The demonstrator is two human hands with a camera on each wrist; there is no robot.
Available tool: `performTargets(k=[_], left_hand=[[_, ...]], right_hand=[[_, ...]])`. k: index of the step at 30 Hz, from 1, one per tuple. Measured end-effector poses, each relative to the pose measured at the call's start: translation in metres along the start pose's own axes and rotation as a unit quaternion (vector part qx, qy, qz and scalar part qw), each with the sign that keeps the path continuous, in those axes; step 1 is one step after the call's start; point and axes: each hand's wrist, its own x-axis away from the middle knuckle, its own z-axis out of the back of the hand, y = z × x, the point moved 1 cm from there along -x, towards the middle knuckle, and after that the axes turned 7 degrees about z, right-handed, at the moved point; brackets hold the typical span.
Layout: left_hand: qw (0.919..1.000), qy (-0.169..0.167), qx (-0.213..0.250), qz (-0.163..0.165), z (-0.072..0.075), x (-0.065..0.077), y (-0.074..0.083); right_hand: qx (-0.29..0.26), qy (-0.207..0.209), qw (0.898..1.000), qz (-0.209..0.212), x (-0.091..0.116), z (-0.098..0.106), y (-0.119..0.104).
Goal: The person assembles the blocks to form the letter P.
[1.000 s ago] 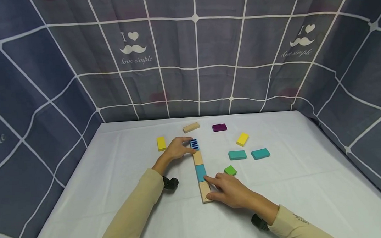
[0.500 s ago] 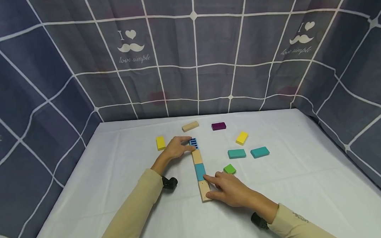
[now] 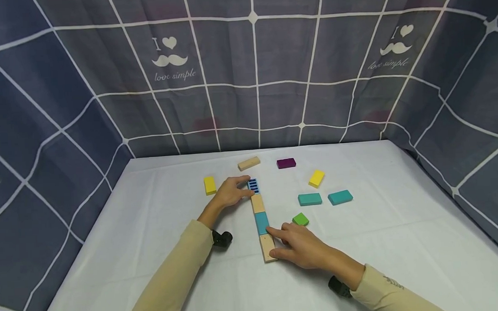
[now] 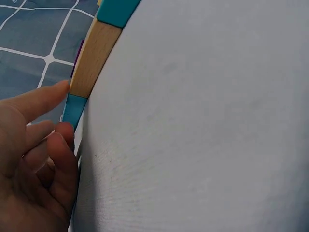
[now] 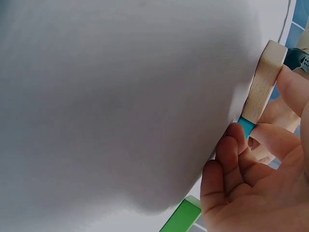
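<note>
Four blocks lie end to end in a straight row on the white cloth. At its far end is a blue block with a dark window pattern point(image 3: 254, 185), then a wooden block point(image 3: 257, 204), a teal block point(image 3: 261, 223) and a nearer wooden block point(image 3: 266, 247). My left hand point(image 3: 229, 192) touches the left side of the blue block with index finger and thumb spread apart. From the right, my right hand point(image 3: 300, 247) has its extended index fingertip at the teal block and its thumb at the nearer wooden block. Its other fingers bend beneath the palm.
A green block point(image 3: 300, 219) lies just beyond the right hand. Two teal blocks, one being this one point(image 3: 310, 199), and a yellow block point(image 3: 316, 178) lie farther right. Behind are a purple block point(image 3: 286, 163) and a loose wooden block point(image 3: 249, 163); another yellow block point(image 3: 210, 185) lies left.
</note>
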Motion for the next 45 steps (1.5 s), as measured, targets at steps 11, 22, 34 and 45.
performTargets(k=[11, 22, 34, 45], left_hand=[[0.9938, 0.066, 0.086, 0.027, 0.036, 0.006, -0.018], [0.9951, 0.071, 0.046, 0.051, 0.089, 0.023, -0.080], [0.9998, 0.000, 0.008, 0.017, 0.092, 0.022, -0.088], [0.9997, 0.015, -0.004, 0.021, 0.088, 0.021, -0.085]], right_hand=[[0.003, -0.007, 1.000, -0.008, 0.000, 0.000, 0.000], [0.011, -0.002, 1.000, 0.002, 0.001, 0.000, 0.000], [0.000, -0.002, 1.000, 0.001, 0.000, 0.000, -0.001], [0.003, -0.001, 1.000, 0.002, 0.000, 0.000, -0.001]])
